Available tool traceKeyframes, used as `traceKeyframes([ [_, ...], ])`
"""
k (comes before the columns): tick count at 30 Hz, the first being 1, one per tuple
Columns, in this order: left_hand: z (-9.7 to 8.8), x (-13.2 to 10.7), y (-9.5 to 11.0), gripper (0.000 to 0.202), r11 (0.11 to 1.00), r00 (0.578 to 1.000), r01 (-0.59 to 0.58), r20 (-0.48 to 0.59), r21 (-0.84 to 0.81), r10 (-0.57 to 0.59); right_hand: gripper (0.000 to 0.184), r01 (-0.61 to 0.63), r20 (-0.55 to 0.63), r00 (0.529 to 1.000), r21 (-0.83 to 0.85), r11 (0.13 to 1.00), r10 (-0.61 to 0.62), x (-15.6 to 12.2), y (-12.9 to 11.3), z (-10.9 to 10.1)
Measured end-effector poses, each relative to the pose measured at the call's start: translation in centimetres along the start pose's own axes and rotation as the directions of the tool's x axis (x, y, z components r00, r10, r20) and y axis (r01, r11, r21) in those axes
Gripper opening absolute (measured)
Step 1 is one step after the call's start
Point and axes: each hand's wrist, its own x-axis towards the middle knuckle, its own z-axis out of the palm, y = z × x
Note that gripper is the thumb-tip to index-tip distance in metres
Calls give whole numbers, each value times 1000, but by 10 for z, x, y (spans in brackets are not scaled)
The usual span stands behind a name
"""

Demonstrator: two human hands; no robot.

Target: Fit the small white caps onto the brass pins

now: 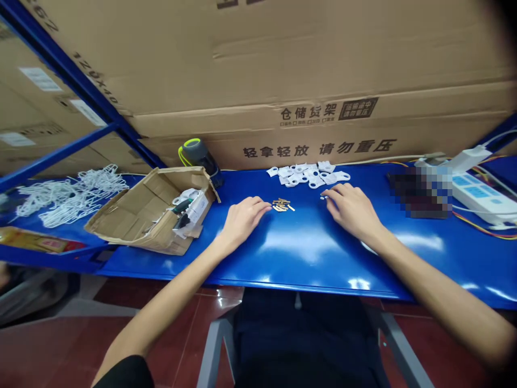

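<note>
Bare forearms (161,318), left hand (244,221) and right hand (353,210) apart, brass pieces (281,205) between, torn cardboard box (129,215) holding white packets (189,207)

Between the left grip (244,220) and right grip (351,210), small brass-coloured metal strips (281,205) gleam on the glossy blue painted tabletop (307,253). Beyond them lie matt white plastic tabs (307,174); left of the left grip sits a rough, matt cardboard box (149,210).

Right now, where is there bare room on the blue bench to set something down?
Bare blue surface lies in front of the brass pieces, between the left hand and right hand. It is crowded behind them, at the white plastic pieces, and leftward at the cardboard box.
</note>
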Motion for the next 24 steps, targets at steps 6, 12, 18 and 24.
traceKeyframes([
  [6,-33,-44,-38,36,996,985,92,147,19,-93,33,51,41,998,81,995,-55,0,-14,2],
  [12,-20,-41,-19,31,998,987,55,150,-32,-50,33,136,75,985,206,969,-154,-2,-27,4],
  [18,21,-1,43,30,978,991,-61,103,-199,83,31,204,98,948,545,813,-303,-7,-44,11],
  [24,47,29,53,27,946,994,-88,35,-312,104,26,-18,151,983,633,774,-101,-6,-33,19],
])
